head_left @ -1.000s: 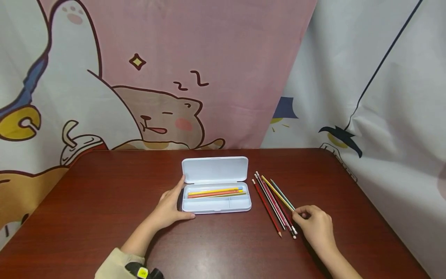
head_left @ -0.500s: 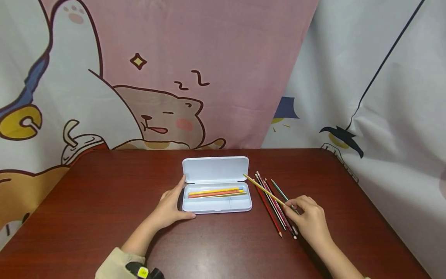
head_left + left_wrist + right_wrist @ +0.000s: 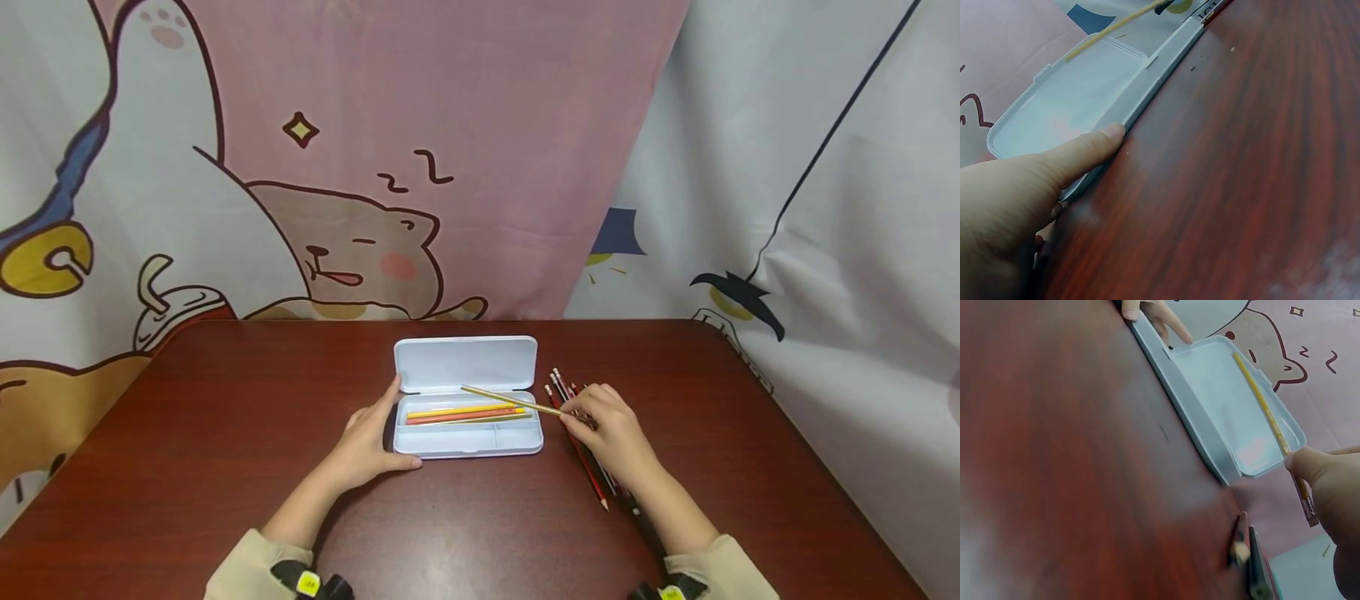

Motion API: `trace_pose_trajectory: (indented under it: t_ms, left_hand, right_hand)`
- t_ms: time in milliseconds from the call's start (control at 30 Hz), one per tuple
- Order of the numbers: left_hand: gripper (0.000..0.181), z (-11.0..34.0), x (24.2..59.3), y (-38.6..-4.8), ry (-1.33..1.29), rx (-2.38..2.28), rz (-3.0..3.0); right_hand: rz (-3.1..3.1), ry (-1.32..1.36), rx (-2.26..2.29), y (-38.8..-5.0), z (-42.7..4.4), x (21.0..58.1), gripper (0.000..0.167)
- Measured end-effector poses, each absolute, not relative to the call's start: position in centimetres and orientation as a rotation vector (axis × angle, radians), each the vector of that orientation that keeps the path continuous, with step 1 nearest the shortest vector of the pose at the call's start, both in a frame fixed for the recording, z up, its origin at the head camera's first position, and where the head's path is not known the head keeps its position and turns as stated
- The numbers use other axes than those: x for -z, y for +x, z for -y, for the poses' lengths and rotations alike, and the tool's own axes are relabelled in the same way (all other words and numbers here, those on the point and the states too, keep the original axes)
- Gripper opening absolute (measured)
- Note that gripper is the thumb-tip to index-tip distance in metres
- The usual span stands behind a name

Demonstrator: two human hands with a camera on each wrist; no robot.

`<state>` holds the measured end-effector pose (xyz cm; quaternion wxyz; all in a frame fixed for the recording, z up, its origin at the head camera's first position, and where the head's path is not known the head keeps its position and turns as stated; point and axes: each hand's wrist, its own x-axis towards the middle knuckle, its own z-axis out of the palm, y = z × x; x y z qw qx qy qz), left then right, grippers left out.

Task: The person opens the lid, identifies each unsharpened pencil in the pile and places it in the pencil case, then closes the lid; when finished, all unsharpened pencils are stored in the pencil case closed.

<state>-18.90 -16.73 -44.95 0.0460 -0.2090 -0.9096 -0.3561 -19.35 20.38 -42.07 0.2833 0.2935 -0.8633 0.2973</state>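
The white pencil case (image 3: pixel 467 455) lies with its lid up, several yellow and orange pencils (image 3: pixel 457 412) in its back compartment. My left hand (image 3: pixel 363 450) is at the case's left end, thumb on the front edge (image 3: pixel 1114 131) and a finger by the lid hinge. My right hand (image 3: pixel 617 433) pinches a yellow pencil (image 3: pixel 510 400) between thumb and fingers, its far end above the case. In the right wrist view that pencil (image 3: pixel 1263 403) crosses in front of the lid (image 3: pixel 1222 394).
Several red and dark pencils (image 3: pixel 581 454) lie on the brown table (image 3: pixel 465 533) to the right of the case, partly beneath my right hand. Behind the table hangs a printed curtain (image 3: pixel 510 167).
My right hand has lifted the yellow pencil off the loose pencils and moved left with it, swinging its far end over the case. My left hand has stayed in place.
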Motion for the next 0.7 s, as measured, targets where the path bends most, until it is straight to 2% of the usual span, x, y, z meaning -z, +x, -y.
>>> trace_pose_trajectory:
  t_ms: [367, 700]
  left_hand:
    - [0.125, 16.8, 44.8, -19.0, -0.631, 1.084, 2.784]
    - [0.125, 16.7, 44.9, -18.9, -0.621, 1.11, 2.786]
  right_hand:
    - [2.281, 0.982, -0.741, -22.3, -17.1, 42.1, 0.013]
    - [2.312, 1.031, -0.611, -23.9, -14.9, 42.4, 0.012]
